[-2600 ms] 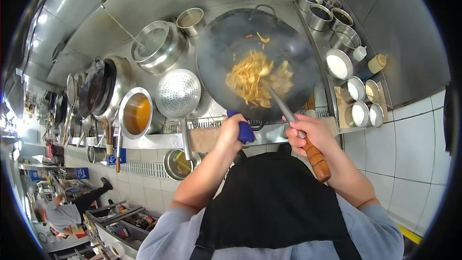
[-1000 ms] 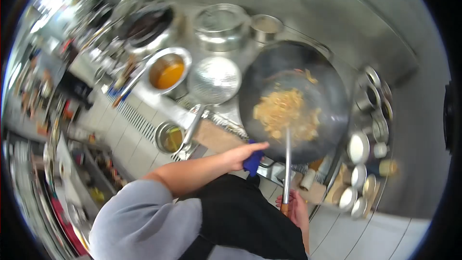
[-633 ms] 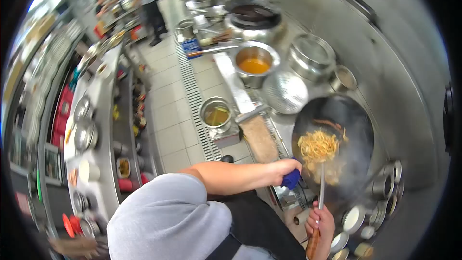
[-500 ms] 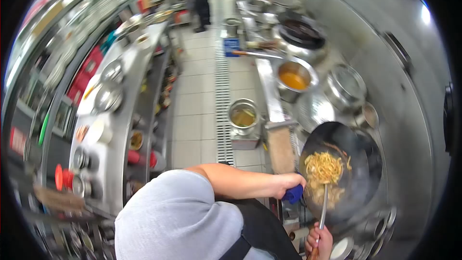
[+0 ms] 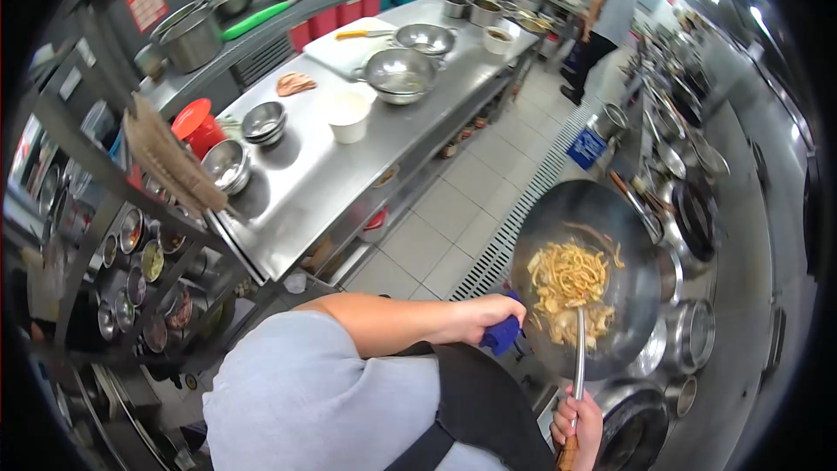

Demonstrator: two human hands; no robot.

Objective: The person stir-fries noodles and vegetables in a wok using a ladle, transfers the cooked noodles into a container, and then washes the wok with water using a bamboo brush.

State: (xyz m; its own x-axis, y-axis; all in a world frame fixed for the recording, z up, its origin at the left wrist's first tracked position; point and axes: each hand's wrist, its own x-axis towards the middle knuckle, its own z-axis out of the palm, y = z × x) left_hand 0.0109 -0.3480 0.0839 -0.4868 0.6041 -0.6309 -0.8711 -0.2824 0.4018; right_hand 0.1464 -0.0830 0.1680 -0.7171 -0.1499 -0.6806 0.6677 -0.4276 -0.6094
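My left hand point(image 5: 488, 314) is closed around the near side of a dark wok point(image 5: 629, 296), with a folded blue cloth point(image 5: 502, 336) in the grip. Stir-fried noodles point(image 5: 567, 272) lie in the wok, mixed with paler pieces toward the near side. My right hand point(image 5: 577, 426) is wrapped around the wooden handle of a long metal ladle point(image 5: 581, 358). Its shaft reaches over the wok's rim into the food, which hides the head. The wok hangs over the stove's aisle side, a round dark burner opening point(image 5: 635, 426) uncovered near it.
A steel counter point(image 5: 305, 218) to the left carries metal bowls point(image 5: 401, 74), a white tub point(image 5: 349, 116), a red container point(image 5: 199, 126) and a cutting board point(image 5: 349, 51). Pots point(image 5: 689, 336) crowd the stove at right. A person point(image 5: 602, 30) stands farther down the aisle.
My view has swung left toward the counter. The wok has come away from the burner toward the aisle, noodles inside. Both hands keep their holds.
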